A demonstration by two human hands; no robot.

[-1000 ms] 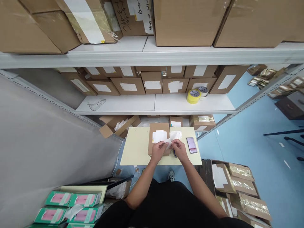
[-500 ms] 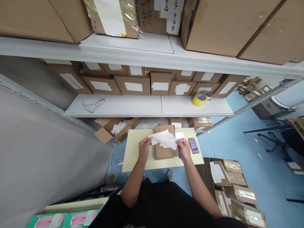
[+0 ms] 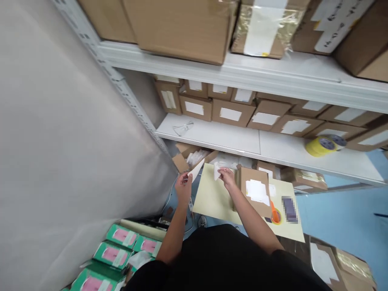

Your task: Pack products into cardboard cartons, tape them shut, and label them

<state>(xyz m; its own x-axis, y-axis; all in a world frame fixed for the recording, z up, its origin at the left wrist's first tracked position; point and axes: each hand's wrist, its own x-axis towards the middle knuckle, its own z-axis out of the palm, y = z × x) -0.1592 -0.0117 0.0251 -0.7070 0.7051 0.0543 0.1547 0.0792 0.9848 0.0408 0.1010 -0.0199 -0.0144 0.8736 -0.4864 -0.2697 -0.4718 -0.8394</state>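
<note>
Pinched in my left hand [image 3: 183, 188] is a white paper piece [image 3: 197, 170], its pointed end tilted up to the right. My right hand [image 3: 227, 177] grips a smaller white paper slip [image 3: 216, 171] between thumb and fingers. The two pieces look apart. Both hands are over the left part of the pale yellow table [image 3: 212, 198], near the open carton [image 3: 181, 162] with white scraps inside. Right of my right hand, a closed cardboard box [image 3: 253, 178] with white labels lies on the table.
An orange-handled tape dispenser [image 3: 275, 214] and a phone [image 3: 290, 209] lie on the table's right side. Behind is a white shelf [image 3: 230, 139] with glasses [image 3: 183, 128], yellow tape rolls [image 3: 319, 146] and several labelled boxes. Green-and-pink boxes [image 3: 113, 255] stand at lower left.
My view has turned left. Both hands have moved from above the box to its left. The white paper spanning both hands now appears as two separate pieces, one in each.
</note>
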